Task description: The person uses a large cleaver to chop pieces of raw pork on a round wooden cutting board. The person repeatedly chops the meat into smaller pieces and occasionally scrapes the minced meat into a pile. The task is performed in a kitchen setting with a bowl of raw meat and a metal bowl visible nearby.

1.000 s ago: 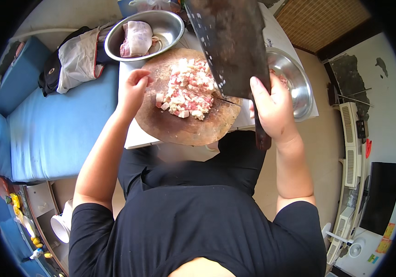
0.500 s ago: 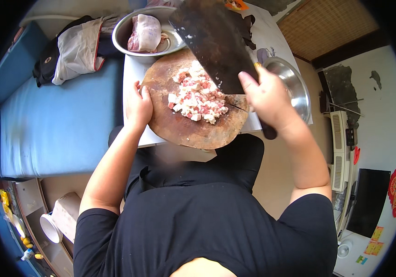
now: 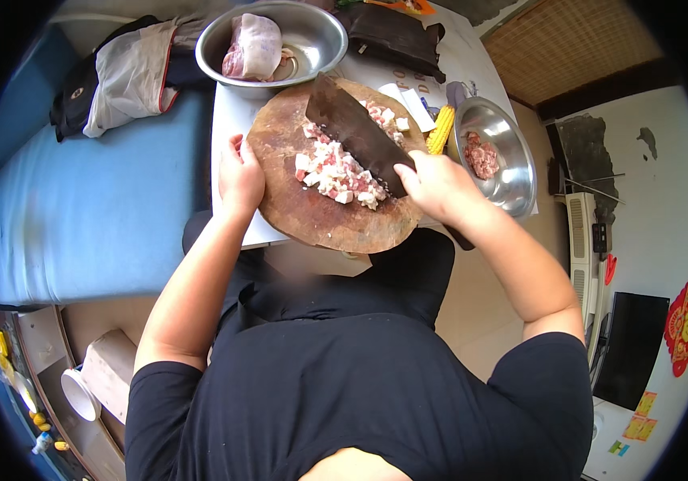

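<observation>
My right hand is closed round the handle of a broad dark cleaver. Its blade is down in the chopped pink-and-white meat, with bits of meat on both sides. Under the meat is a thick round wooden chopping board, worn and brown. At the board's left edge my left hand grips the rim, its fingers bent and partly hidden. Behind the board, a metal basin contains a large slab of meat with pale skin.
Right of the board stands a steel bowl with minced meat in it, beside a corn cob. A dark bag lies at the back of the white table. Left is a blue sofa with clothing on it.
The cleaver has come down from above the board into the meat, my right hand lowering with it. The corn cob and minced meat are now uncovered. My left hand stays at the board's edge.
</observation>
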The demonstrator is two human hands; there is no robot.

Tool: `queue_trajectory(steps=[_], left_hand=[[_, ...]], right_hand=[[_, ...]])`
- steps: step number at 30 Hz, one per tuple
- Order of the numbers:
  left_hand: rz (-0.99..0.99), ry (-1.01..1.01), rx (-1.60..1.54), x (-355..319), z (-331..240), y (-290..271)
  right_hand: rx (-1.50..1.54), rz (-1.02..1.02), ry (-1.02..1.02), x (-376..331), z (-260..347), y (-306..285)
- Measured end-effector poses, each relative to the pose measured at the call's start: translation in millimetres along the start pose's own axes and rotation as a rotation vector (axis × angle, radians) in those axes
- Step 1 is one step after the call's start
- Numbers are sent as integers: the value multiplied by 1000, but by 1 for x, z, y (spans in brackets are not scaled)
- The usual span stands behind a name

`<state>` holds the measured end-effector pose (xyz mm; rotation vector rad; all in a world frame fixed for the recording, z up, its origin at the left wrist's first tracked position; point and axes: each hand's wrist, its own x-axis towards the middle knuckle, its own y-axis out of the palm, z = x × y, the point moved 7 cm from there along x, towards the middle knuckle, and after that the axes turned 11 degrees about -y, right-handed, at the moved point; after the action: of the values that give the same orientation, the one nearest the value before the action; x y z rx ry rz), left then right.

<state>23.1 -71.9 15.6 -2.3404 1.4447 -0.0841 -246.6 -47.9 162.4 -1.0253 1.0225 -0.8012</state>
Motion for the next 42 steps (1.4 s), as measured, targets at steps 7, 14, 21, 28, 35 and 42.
queue_trajectory(steps=[7,14,21,28,35,42], left_hand=[[-86,-8,-95,3,14,-7],[-170,21,-99,2,16,-12],[-169,28,-114,-1,10,-10],[-176,32,-96,2,14,-15],[-152,9,-99,0,8,-10],[-142,27,-92,2,10,-12]], right_hand=[[215,-266,-209,-29,30,-42],[68,61,-116,-9,28,-18],[24,46,-141,-20,47,6],[35,-189,-353,-33,53,-44],[105,-1,-95,-22,18,0],[183,-177,-24,-27,14,-13]])
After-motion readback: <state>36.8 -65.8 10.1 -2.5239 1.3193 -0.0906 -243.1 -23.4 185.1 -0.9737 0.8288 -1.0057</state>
